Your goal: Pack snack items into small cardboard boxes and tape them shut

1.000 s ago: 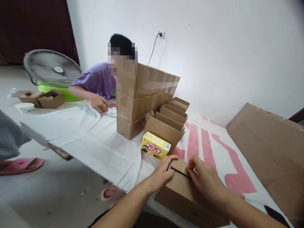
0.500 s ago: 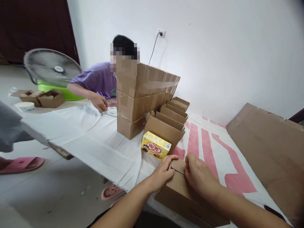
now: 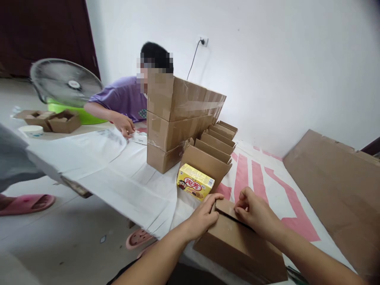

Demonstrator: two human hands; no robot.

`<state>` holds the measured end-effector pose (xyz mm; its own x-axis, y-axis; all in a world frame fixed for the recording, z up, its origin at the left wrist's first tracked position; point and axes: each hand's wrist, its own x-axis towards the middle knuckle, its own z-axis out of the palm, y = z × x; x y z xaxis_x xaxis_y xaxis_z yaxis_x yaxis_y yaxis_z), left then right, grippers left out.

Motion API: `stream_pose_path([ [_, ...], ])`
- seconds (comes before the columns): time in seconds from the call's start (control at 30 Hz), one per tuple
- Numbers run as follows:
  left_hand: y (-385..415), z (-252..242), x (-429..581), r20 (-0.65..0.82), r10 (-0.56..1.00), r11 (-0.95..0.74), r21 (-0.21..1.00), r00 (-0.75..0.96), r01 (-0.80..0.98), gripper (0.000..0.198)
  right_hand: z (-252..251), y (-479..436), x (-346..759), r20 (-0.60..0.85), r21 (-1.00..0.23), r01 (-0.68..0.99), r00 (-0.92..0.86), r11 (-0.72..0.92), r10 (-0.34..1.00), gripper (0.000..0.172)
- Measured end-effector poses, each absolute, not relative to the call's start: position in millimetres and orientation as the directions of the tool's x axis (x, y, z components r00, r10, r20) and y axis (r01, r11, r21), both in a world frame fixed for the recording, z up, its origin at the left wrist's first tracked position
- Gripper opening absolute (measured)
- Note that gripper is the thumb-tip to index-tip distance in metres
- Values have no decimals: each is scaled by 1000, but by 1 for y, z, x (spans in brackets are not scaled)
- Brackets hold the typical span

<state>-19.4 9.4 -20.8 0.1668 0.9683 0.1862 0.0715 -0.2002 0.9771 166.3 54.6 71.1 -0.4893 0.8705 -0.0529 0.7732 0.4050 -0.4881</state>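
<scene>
A: Head view. Where's the carton (image 3: 237, 243)?

B: On the near end of the white cloth (image 3: 139, 194). Yellow box (image 3: 195, 182) just beyond it, beside a row of open cartons (image 3: 208, 158).

A: Hands?

B: Left hand (image 3: 204, 215) clasps the carton's far-left corner, thumb on top, fingers over the edge. Right hand (image 3: 253, 209) curled, thumb and fingertips bunched at the top flap (image 3: 226, 206); can't tell whether they pinch it.

A: Step?

B: My reading: working the top closure. Dark slit alongside the flap, so not level.

A: Next move calls for?

B: Judgement only: corner steady under the left, right fingertips sure of the flap's edge before pushing or pulling.
</scene>
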Motion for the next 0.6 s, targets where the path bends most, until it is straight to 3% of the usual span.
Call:
stream_pose_path([
  [0.27,9,-20,-18,186,971,-200,976,152,84,57,70,41,148,-16,-29,881,-472,472,881,17],
  [0.33,10,-21,-18,199,968,-213,973,153,84,56,71,41,142,-47,28,875,-482,484,875,18],
  [0.47,11,-23,-18,208,967,-223,971,148,90,57,70,44,136,-61,-54,873,-487,485,871,20],
  [0.6,11,-24,-18,200,968,-216,971,151,104,59,60,54,144,3,-397,784,-518,477,855,21],
])
